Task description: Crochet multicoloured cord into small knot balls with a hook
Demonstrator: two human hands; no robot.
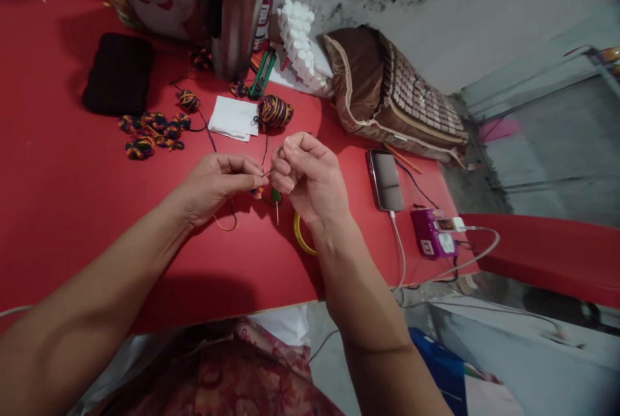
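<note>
Dark yarn (268,173) stretches between my two hands above the red table. My left hand (220,185) pinches it between thumb and fingertips, and a loop of loose yarn (227,225) hangs below. Close by, my right hand (310,174) is closed, thumb against the bent fingers, on the same strand. A small bit of multicoloured crochet (256,192) peeks out under the left fingertips. Just below the hands a thin hook with a green handle (276,196) is partly hidden. Beyond them sits a ball of multicoloured yarn (275,112).
White paper (232,117), crocheted pieces (155,132) and a black pouch (119,73) lie to the left. A yellow ring (303,235) is beside my right wrist. Rightward are a phone (386,180) on a cable, a purple power strip (433,233) and a brown bag (397,93).
</note>
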